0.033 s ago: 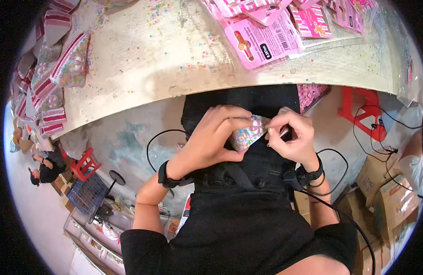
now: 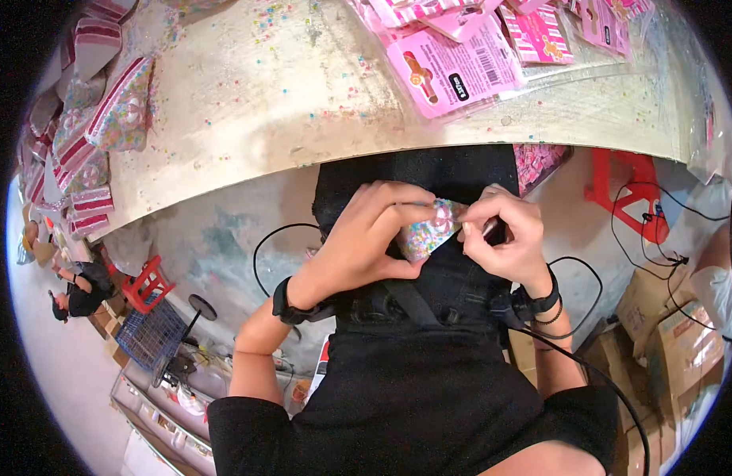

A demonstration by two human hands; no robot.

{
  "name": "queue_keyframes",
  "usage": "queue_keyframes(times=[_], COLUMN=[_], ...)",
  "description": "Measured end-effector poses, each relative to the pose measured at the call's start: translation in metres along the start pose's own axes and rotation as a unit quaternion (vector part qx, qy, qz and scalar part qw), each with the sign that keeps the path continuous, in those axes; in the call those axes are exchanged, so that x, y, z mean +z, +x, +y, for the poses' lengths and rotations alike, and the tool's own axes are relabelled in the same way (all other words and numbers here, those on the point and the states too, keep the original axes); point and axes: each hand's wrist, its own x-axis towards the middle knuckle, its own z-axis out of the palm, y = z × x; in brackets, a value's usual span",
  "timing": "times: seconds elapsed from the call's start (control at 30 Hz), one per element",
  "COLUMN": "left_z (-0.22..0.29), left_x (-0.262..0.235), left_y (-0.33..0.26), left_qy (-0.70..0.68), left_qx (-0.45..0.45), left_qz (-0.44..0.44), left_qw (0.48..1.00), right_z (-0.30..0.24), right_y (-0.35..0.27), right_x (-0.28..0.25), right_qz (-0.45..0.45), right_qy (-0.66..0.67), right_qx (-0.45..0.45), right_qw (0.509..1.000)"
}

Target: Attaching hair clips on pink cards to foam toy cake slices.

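Observation:
Over my lap, my left hand point(image 2: 374, 234) is closed around a wedge-shaped decorative cake slice point(image 2: 431, 238). Multicoloured sprinkles and a pink-and-white swirl cover its visible face. The fingers lie along its far edge, with the thumb beneath its near corner. At the slice's pointed right end, my right hand point(image 2: 505, 232) pinches thumb and forefinger together. What sits in that pinch is too small to make out. A shiny bit shows inside the curled right fingers, its kind unclear.
Ahead is a pale worktable point(image 2: 247, 111) strewn with sprinkles. Similar slices point(image 2: 124, 111) are heaped at its left; pink packaging cards point(image 2: 461, 71) lie at its far right. A red stool point(image 2: 632, 190), cables point(image 2: 651, 254) and cardboard boxes point(image 2: 687, 349) are on the right. A person point(image 2: 84, 287) is far left.

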Motion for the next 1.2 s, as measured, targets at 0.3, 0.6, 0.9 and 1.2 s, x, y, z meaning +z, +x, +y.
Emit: queue_keyframes(times=[0.3, 0.6, 0.9, 1.2], left_z=[-0.004, -0.007, -0.007, 0.009], left_x=[0.002, 0.002, -0.003, -0.003], left_y=[0.005, 0.004, 0.005, 0.002], left_qy=[-0.023, -0.032, -0.015, 0.093], left_qx=[0.017, 0.019, 0.035, 0.041], left_qz=[0.013, 0.007, -0.014, -0.028], left_qw=[0.999, 0.999, 0.999, 0.994], right_z=[-0.001, -0.003, -0.005, -0.028], right_y=[0.004, -0.002, 0.004, 0.023], right_x=[-0.003, -0.001, -0.009, -0.019], right_qz=[-0.013, -0.005, -0.051, -0.128], right_qy=[-0.007, 0.002, 0.001, -0.11], right_qx=[-0.042, 0.032, 0.033, -0.017], right_qw=[0.999, 0.999, 0.998, 0.986])
